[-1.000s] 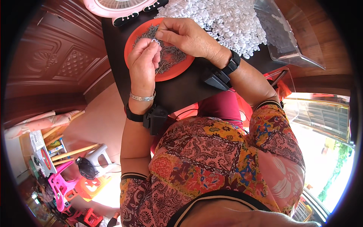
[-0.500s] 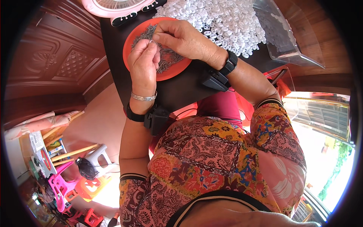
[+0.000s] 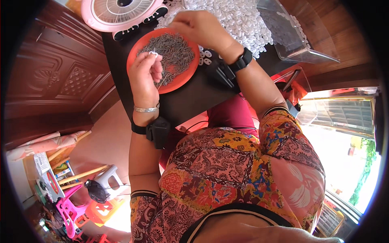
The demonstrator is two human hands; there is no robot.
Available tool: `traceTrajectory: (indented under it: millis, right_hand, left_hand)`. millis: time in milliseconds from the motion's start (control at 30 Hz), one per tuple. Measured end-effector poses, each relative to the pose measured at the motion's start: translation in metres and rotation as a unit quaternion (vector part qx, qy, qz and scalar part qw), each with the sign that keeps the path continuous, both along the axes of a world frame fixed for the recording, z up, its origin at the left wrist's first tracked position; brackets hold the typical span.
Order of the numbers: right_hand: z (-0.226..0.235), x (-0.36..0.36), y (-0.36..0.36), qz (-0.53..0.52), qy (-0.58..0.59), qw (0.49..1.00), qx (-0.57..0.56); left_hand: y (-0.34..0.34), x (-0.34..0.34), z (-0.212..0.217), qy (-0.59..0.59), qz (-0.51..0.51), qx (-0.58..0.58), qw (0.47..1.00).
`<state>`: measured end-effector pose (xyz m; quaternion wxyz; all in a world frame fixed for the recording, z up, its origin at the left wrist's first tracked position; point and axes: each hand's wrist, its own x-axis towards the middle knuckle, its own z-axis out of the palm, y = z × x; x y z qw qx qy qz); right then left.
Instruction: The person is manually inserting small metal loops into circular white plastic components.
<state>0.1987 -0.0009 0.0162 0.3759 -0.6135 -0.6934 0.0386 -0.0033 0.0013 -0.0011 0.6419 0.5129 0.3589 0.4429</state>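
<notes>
Black table point(image 3: 188, 105), red plate point(image 3: 195, 60) of grey bits point(image 3: 175, 52)
Left hand point(image 3: 146, 75) pinches a small white piece point(image 3: 153, 53) — right hand point(image 3: 206, 30) over the plate, finger grip unclear.

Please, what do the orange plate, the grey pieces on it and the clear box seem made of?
The orange plate: probably plastic, smooth, evenly coloured. The grey pieces: perhaps metal, dull, judging by their colour; too small to be certain. The clear box: likely plastic, possibly glass, glossy, with see-through walls and bright edges.
</notes>
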Motion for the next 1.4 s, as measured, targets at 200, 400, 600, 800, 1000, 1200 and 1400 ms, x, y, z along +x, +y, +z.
traceTrajectory:
  millis: [200, 400, 600, 800, 1000, 1200, 1400]
  right_hand:
    - [0.000, 0.069, -0.011, -0.132, -0.178, 0.970, -0.097]
    - [-0.021, 0.077, -0.001, -0.102, -0.261, 0.954, -0.105]
    - [-0.028, 0.074, 0.006, -0.125, -0.256, 0.951, -0.116]
    - [-0.021, 0.071, 0.010, -0.063, -0.175, 0.979, -0.086]
    - [-0.006, 0.028, 0.008, 0.214, 0.397, 0.880, -0.150]
    - [-0.008, -0.019, -0.002, 0.312, 0.456, 0.821, -0.144]
    - [-0.012, -0.029, -0.005, 0.300, 0.409, 0.853, -0.123]
  left_hand:
    - [0.002, -0.002, 0.001, -0.059, -0.004, -0.018, 0.998]
    - [0.000, 0.000, 0.003, -0.053, -0.012, -0.011, 0.998]
    - [0.000, 0.000, 0.004, -0.059, -0.016, -0.013, 0.998]
    - [0.002, -0.003, 0.003, -0.060, -0.022, -0.012, 0.998]
    - [0.000, -0.002, 0.000, -0.100, -0.056, -0.016, 0.993]
    - [0.000, 0.001, 0.002, -0.125, -0.070, 0.002, 0.990]
    - [0.001, 0.001, -0.001, -0.140, -0.065, -0.029, 0.988]
